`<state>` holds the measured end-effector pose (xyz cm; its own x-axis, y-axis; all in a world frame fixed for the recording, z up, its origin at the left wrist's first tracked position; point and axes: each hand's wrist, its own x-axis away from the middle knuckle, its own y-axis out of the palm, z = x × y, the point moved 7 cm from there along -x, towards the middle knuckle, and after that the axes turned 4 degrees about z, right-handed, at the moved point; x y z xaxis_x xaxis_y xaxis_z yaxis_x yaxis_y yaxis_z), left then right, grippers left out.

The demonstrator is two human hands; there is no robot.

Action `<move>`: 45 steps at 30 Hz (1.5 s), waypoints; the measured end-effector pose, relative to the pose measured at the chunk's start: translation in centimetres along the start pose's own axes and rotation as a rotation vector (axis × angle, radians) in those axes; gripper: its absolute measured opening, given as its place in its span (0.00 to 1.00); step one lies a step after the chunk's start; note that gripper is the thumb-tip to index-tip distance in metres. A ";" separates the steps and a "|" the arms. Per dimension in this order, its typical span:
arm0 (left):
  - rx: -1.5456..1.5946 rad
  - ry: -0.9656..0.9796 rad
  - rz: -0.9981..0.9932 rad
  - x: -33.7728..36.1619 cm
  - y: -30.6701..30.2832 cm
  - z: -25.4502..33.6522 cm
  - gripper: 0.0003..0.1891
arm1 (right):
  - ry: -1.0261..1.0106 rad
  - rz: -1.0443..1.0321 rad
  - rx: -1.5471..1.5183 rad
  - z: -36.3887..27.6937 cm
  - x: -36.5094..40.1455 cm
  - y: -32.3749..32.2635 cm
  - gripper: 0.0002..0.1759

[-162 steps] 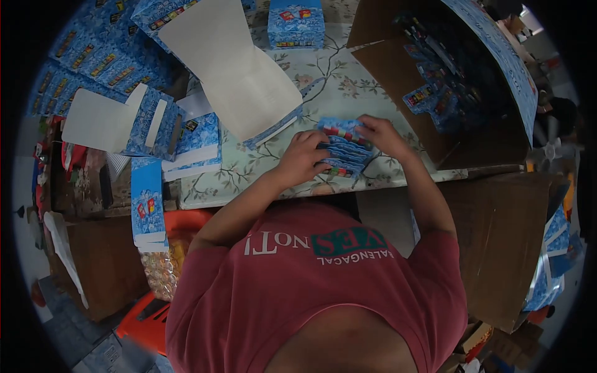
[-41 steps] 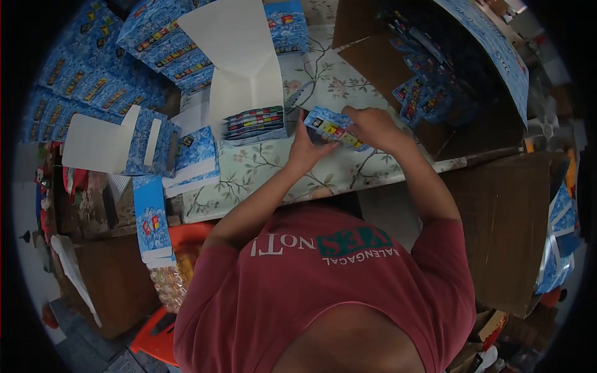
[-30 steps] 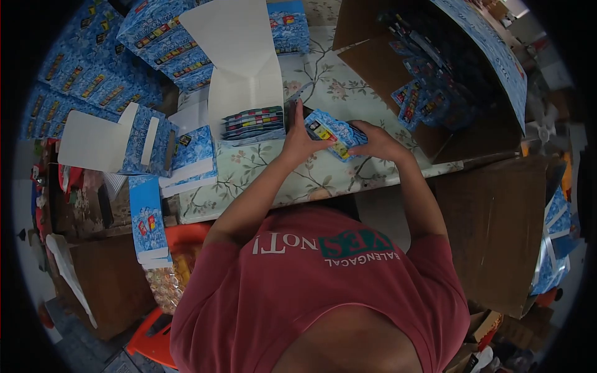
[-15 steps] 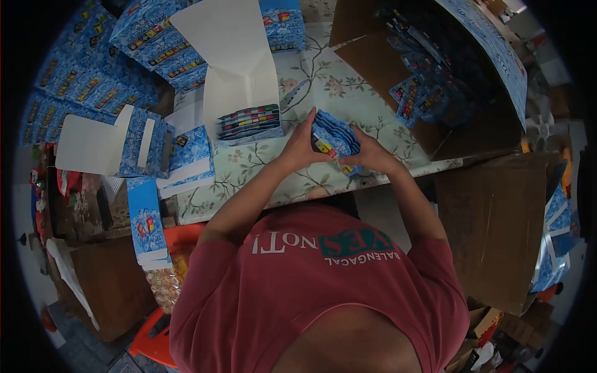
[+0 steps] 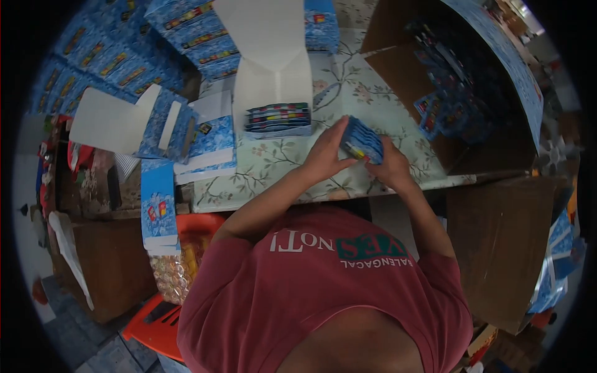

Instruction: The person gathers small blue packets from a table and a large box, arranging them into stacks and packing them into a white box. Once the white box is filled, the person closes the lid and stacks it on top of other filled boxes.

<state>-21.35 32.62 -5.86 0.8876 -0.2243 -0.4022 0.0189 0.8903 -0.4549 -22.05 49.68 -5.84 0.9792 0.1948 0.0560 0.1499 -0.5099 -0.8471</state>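
Note:
A stack of blue packets is held between my two hands, over the near side of the table. My left hand grips its left side, fingers along the far end and thumb at the near edge. On the right side, my right hand closes round the stack with its thumb at the near corner. Ahead and to the left stands an open white-lined display box with its lid raised. Several similar packets are lined up inside it.
A large open carton with loose blue packets lies at the right. Stacked blue boxes fill the back left. Another open box and flat blue cartons lie at the left table edge. A red chair stands below.
The packet stack in my hands is now more squared up and less fanned. The whole view has shifted, so the table and boxes appear further right.

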 end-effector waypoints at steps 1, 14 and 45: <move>-0.028 -0.012 0.024 -0.1 -2.3 0.6 0.47 | 0.070 -0.022 -0.041 -0.3 -0.8 -0.9 0.38; -0.671 -0.001 0.351 0.6 -13.6 -2.6 0.16 | -0.578 -0.030 0.259 -19.0 -19.1 6.9 0.39; -0.724 -0.096 0.261 0.5 -13.1 -2.3 0.16 | 0.505 0.579 -1.755 23.6 -32.5 -5.9 0.40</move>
<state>-22.24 19.93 -1.90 0.8585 0.0217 -0.5123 -0.4725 0.4217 -0.7739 -57.96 66.12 -15.18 0.8472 -0.3456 0.4035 -0.5285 -0.6263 0.5731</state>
